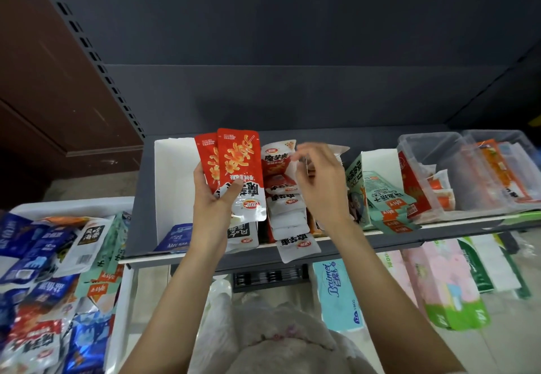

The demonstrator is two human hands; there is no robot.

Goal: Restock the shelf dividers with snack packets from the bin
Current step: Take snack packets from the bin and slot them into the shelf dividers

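Head view, looking down at a dark grey shelf fitted with white card dividers.

The left hand is raised over the shelf, its fingers and thumb curled round two red-and-white snack packets, held upright and fanned, one overlapping the other.

Just right of those packets, the right hand hovers over the next divider slot. Its fingers are loosely bent and drawn toward the thumb near a white divider edge; whether they pinch anything cannot be told.

Below and between the two hands, a row of white-and-red packets lies overlapped in its slot, the nearest one hanging over the front lip of the shelf. Under the left hand's wrist lie a white packet and a blue packet.

To the right of the right hand stand mint-green packets, then clear plastic tubs holding orange packets.

Far left of the left hand, lower down, a white bin is heaped with blue, white and green snack packets.

Below the shelf, under the right forearm, lie tissue packs.
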